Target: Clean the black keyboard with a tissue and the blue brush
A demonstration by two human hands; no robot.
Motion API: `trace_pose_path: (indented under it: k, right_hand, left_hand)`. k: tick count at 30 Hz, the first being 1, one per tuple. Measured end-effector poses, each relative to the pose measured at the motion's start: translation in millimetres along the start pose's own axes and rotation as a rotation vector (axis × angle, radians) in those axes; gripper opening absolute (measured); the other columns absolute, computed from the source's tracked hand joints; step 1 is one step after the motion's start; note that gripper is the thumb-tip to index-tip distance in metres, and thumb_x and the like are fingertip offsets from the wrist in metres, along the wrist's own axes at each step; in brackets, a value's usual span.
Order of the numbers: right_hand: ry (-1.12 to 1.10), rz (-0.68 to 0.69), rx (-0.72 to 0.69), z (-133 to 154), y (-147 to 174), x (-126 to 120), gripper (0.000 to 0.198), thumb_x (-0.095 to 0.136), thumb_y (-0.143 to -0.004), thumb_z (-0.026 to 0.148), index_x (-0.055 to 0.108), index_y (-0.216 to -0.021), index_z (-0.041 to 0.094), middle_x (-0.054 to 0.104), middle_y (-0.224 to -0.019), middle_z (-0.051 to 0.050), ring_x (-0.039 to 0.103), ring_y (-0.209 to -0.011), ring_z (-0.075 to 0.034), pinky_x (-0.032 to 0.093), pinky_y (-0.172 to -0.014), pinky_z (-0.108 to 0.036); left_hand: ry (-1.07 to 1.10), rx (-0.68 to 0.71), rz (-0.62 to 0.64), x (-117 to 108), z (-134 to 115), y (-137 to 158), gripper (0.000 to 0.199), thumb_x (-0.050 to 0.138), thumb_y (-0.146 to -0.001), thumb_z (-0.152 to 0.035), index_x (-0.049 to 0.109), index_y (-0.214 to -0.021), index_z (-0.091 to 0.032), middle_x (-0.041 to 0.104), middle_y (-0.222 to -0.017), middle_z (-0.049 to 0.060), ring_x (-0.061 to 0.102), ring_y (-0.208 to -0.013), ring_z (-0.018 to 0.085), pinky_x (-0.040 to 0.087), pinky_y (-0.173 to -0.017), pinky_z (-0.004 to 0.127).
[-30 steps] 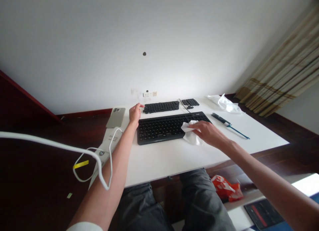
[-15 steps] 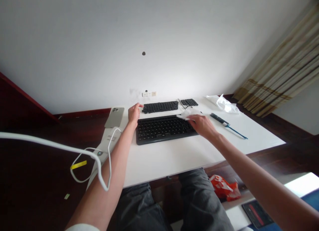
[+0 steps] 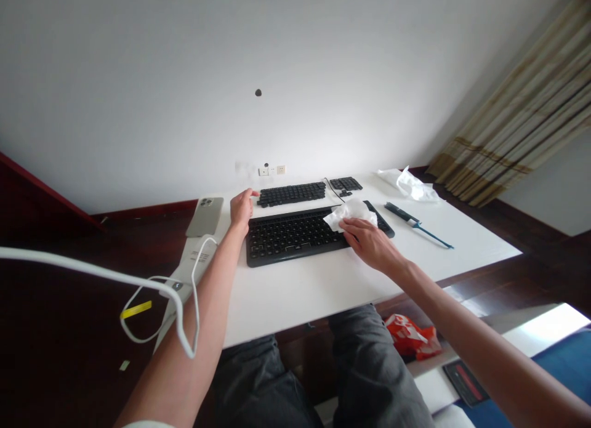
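Far left, a thick white cable loops in front of the desk, a bright yellow tag near its bend; on the left side of the white flat-topped desk, a grey-beige phone with a camera cluster lies back up; left hand is next, at the rear left corner of the black rectangular plastic keyboard, one digit stretched toward a jagged-edged block of black keys behind; from here I can't tell whether the fingers grip the corner or just rest there.

Keyboard lies flat mid-desk, long side facing the person; a crumpled white tissue covers part of its right section; right hand has that tissue held under closed-in fingers, wrist over the desk's near side; a smaller black key block sits behind, a thin black wire between the two blocks.

Further right, a dark brush with a slim blue handle lies slantwise, apart from the keyboard; a crinkled white plastic packet lies beyond, near the rear edge.
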State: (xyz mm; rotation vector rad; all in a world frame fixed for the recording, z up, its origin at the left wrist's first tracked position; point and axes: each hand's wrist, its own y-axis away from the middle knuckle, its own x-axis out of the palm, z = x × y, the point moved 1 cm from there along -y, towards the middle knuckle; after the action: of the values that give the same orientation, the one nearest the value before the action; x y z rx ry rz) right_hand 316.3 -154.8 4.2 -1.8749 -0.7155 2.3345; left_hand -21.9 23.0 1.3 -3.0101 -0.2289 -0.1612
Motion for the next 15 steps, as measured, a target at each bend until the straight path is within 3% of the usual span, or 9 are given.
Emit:
trace_pose_path:
  k: [5,8,11,15]
  right_hand:
    - [-0.039,-0.025,0.057,3,4,-2,0.041,0.048,-0.111,0.031,0.084,-0.126,0.017,0.083,-0.122,-0.015,0.08,-0.107,-0.034,0.068,-0.092,-0.048]
    - [-0.13,0.004,0.086,-2,2,-17,0.031,0.058,-0.106,0.027,0.087,-0.113,0.021,0.085,-0.111,-0.01,0.081,-0.089,-0.028,0.067,-0.081,-0.041]
    - [-0.201,-0.015,0.15,-24,-1,-53,0.021,0.067,-0.101,0.022,0.087,-0.107,0.023,0.086,-0.105,-0.007,0.083,-0.083,-0.024,0.065,-0.074,-0.033]
    - [-0.049,-0.187,0.315,-89,2,-126,0.013,0.078,-0.096,0.022,0.088,-0.103,0.018,0.087,-0.101,-0.012,0.083,-0.079,-0.021,0.06,-0.073,-0.03]
  left_hand:
    - [-0.004,-0.005,-0.002,0,0,1,0.023,0.067,-0.084,-0.039,0.073,-0.079,-0.017,0.03,-0.048,-0.008,0.022,-0.044,0.007,0.015,-0.045,0.024]
    - [-0.001,-0.015,-0.004,0,0,0,0.022,0.066,-0.083,-0.037,0.073,-0.079,-0.017,0.03,-0.048,-0.008,0.022,-0.044,0.007,0.016,-0.045,0.024]
    - [-0.01,-0.013,0.002,0,1,0,0.023,0.067,-0.083,-0.038,0.073,-0.08,-0.017,0.03,-0.048,-0.009,0.022,-0.044,0.008,0.016,-0.045,0.024]
    - [-0.018,-0.022,-0.002,0,1,-1,0.022,0.067,-0.082,-0.038,0.073,-0.079,-0.017,0.029,-0.048,-0.009,0.021,-0.044,0.007,0.015,-0.045,0.024]
